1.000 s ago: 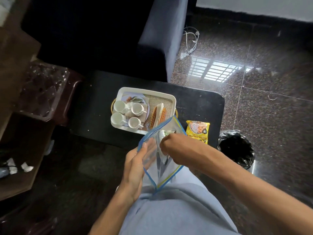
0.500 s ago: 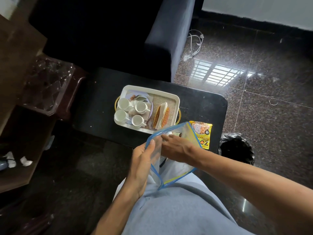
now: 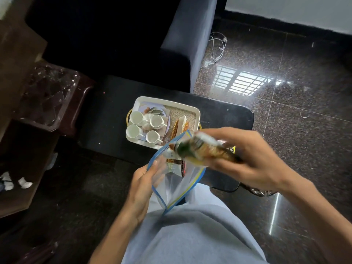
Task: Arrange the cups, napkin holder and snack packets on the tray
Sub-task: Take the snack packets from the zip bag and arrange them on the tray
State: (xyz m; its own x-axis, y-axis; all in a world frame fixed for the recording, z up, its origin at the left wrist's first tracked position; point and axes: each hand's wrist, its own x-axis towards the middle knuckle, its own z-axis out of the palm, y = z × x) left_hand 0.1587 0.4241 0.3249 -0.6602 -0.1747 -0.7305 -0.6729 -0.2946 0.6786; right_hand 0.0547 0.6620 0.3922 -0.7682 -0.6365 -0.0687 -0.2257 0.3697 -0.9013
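Observation:
A white tray (image 3: 198, 114) sits on the black table (image 3: 108, 111). On its left half stand several white cups (image 3: 136, 117); a napkin holder (image 3: 181, 124) with white napkins stands on its right half. My left hand (image 3: 142, 184) holds a clear zip bag (image 3: 180, 184) with a blue and yellow edge, open over my lap. Another packet (image 3: 175, 165) shows inside the bag. My right hand (image 3: 249, 159) grips a blurred snack packet (image 3: 202, 148), lifted just above the bag's mouth. A yellow packet (image 3: 232, 149) on the table is almost hidden behind my right hand.
A dark sofa (image 3: 182, 46) stands behind the table. A brown stool wrapped in plastic (image 3: 49, 96) is to the left. A black bin bag (image 3: 259, 191) lies on the glossy floor under my right wrist. White cables (image 3: 217, 46) lie by the sofa.
My right hand came out of the zip bag with a snack packet and rose to the right. The left hand kept hold of the bag's edge.

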